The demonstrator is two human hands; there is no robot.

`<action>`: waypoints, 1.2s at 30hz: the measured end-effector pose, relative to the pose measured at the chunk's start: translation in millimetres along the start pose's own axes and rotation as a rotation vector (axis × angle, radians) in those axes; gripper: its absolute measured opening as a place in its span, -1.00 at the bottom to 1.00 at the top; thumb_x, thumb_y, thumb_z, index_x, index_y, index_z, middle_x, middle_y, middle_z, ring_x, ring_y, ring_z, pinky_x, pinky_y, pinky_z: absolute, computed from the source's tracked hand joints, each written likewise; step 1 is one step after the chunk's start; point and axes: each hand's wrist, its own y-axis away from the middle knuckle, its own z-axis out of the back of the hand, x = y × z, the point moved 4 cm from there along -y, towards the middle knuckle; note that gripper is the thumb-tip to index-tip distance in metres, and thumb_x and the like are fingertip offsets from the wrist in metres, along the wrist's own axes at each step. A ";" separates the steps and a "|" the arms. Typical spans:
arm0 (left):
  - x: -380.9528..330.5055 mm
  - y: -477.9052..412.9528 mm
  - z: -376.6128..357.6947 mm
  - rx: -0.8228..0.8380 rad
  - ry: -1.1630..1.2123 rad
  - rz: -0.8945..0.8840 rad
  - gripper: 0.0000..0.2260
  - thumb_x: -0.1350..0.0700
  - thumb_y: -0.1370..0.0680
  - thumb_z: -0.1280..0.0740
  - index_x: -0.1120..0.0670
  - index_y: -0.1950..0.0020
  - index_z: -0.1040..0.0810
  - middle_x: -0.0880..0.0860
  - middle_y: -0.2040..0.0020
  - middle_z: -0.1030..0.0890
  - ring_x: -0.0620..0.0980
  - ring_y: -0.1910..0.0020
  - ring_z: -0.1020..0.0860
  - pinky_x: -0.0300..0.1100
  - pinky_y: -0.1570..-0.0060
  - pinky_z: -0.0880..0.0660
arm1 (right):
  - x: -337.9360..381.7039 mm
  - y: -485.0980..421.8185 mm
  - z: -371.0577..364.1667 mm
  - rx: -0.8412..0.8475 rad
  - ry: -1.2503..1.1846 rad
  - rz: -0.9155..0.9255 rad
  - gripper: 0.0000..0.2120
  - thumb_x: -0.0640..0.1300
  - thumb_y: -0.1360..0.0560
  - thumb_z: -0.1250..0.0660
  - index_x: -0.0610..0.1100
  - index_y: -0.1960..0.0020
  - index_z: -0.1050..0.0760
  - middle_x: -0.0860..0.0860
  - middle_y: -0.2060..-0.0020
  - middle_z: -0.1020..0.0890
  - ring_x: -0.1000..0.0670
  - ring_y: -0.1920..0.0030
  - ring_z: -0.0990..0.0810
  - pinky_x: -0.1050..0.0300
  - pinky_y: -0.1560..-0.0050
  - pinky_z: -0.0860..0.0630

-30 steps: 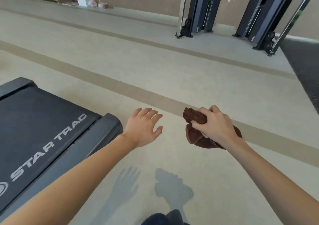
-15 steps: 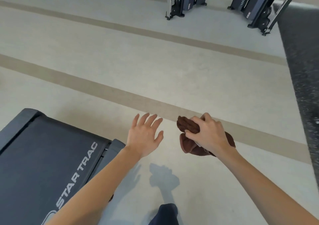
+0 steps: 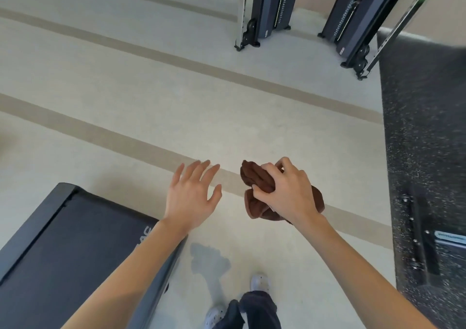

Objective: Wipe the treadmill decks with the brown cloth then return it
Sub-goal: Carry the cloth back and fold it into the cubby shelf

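Fingers of your right hand [image 3: 285, 192] curl round the brown cloth [image 3: 253, 180], which is bunched into a wad and held in the air above the pale floor [image 3: 151, 81], in front of your body. Your left hand [image 3: 191, 193] hovers just beside it, fingers spread, holding nothing. The cloth looks soft, light and limp, with loose folds hanging below your palm. It is probably best gripped at the gathered middle, or flattened under an open palm for wiping. The treadmill deck [image 3: 75, 243] lies low at your left, its near corner passing beneath your left forearm. Open floor runs ahead. A speckled dark mat [image 3: 423, 127] borders it on the right, and two weight-stack machines [image 3: 267, 8] stand well beyond.
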 end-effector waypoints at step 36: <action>106.6 -263.7 57.1 -0.001 -0.065 0.310 -0.43 -0.19 -0.49 0.08 -0.04 -0.40 -0.39 0.05 -0.33 -0.49 0.07 -0.38 -0.36 0.05 -0.37 -0.21 | -2.3 -354.2 26.0 0.011 -0.134 0.210 -0.64 0.15 -0.38 -0.37 0.03 -0.12 -0.56 0.09 -0.02 -0.56 -0.11 0.13 -0.60 0.11 0.10 -0.49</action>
